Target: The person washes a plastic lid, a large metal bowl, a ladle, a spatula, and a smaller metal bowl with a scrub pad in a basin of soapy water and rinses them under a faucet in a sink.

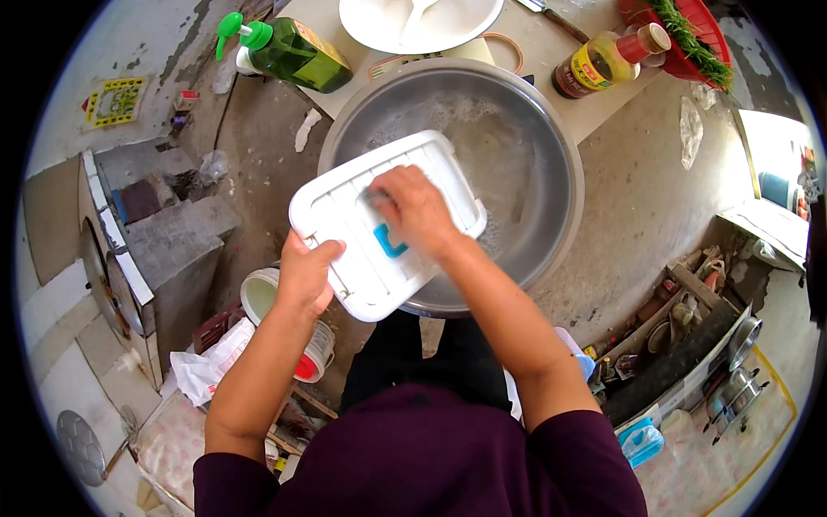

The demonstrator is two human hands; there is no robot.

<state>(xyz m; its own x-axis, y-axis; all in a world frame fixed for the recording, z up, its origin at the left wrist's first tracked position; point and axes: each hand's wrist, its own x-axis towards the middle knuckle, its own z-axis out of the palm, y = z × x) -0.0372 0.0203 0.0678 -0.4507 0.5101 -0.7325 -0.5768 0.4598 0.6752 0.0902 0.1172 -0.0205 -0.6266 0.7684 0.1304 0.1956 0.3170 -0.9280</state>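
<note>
My left hand [309, 271] grips the lower left edge of a white plastic lid [349, 223], thumb on its ribbed face. The lid has a blue inset [389, 241] and is tilted over the left part of a large metal basin [568, 148]. Cloudy water with some foam [465, 113] lies in the basin. My right hand [407, 200] is on the middle of the lid, its fingers curled around a small greyish thing, blurred and mostly hidden, perhaps a scouring pad.
Behind the basin, a table [588, 123] bears a green pump bottle [303, 55], a white bowl [387, 26], a sauce bottle [601, 64], a knife [562, 22] and a red basket [707, 32] of greens. Buckets [258, 294] stand low at the left; a cluttered shelf [678, 349] is at the right.
</note>
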